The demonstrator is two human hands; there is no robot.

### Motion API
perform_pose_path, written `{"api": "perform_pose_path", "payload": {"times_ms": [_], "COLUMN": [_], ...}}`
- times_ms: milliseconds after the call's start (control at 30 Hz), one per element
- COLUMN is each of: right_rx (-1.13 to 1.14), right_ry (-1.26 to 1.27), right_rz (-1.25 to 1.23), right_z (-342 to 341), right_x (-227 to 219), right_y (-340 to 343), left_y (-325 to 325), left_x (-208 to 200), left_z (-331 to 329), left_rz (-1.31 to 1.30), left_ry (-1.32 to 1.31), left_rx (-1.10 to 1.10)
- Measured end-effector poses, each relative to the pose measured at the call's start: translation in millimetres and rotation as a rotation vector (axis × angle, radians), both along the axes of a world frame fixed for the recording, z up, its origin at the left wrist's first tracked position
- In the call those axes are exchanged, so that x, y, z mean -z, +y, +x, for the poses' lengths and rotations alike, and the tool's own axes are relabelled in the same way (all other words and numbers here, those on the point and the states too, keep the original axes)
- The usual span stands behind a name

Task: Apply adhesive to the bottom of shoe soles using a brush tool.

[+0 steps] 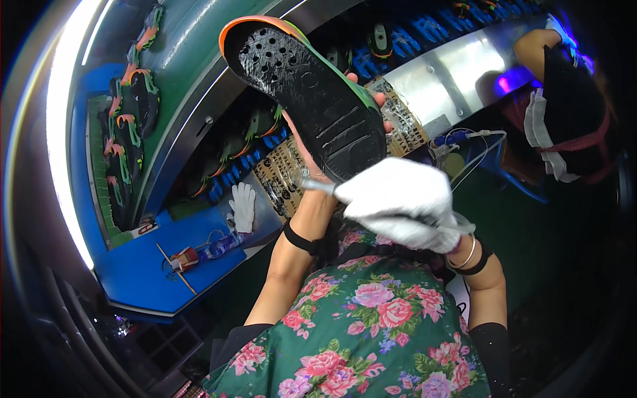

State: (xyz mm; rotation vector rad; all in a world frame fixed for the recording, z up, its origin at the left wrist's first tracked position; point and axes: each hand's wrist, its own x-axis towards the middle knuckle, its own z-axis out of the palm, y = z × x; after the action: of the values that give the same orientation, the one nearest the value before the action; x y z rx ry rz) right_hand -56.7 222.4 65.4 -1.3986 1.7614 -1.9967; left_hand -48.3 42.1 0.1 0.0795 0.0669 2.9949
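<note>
Editor: What is the right hand doing, closest to us?

Photographer: Wearing a white knit glove, it is closing in a narrow grip around a slim grey tool, just beside the forefoot end of the black shoe sole. The tool's tip is blurring; I cannot tell whether it is touching anything.

Editor: And the sole itself?

Photographer: The bare left hand is holding it up from behind, palm showing at one edge, fingertips curling at the other. That broad cradle is probably keeping the glossy, heel-perforated face clear of fingers and turned toward the wearer, the forefoot end tilting nearer the tool.

Editor: Beyond it?

Photographer: Behind the sole, printed cardboard is lying under clear tape, perhaps shielding the ledge. Left of and below the sole, a spare white glove is resting beside a blue tabletop, presumably within reach. Farther left, black shoes with orange-and-green trim are sitting in a row. Well right of the sole, a co-worker is standing.
</note>
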Motion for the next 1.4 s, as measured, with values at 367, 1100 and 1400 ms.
{"api": "perform_pose_path", "payload": {"times_ms": [367, 1100, 1400], "right_rx": [0.135, 0.051, -0.168], "right_ry": [-0.063, -0.051, -0.016], "right_rz": [0.080, 0.109, 0.162], "right_z": [2.2, -2.3, 20.4], "right_x": [6.6, 1.4, 4.3], "right_y": [6.6, 4.6, 10.3], "left_y": [-7.2, -47.7, -67.7], "left_x": [1.5, 15.3, 13.4], "left_z": [3.1, 1.8, 3.8], "left_rz": [-0.099, -0.077, -0.257], "left_ry": [0.042, -0.104, -0.262], "left_rx": [0.051, 0.331, 0.227]}}
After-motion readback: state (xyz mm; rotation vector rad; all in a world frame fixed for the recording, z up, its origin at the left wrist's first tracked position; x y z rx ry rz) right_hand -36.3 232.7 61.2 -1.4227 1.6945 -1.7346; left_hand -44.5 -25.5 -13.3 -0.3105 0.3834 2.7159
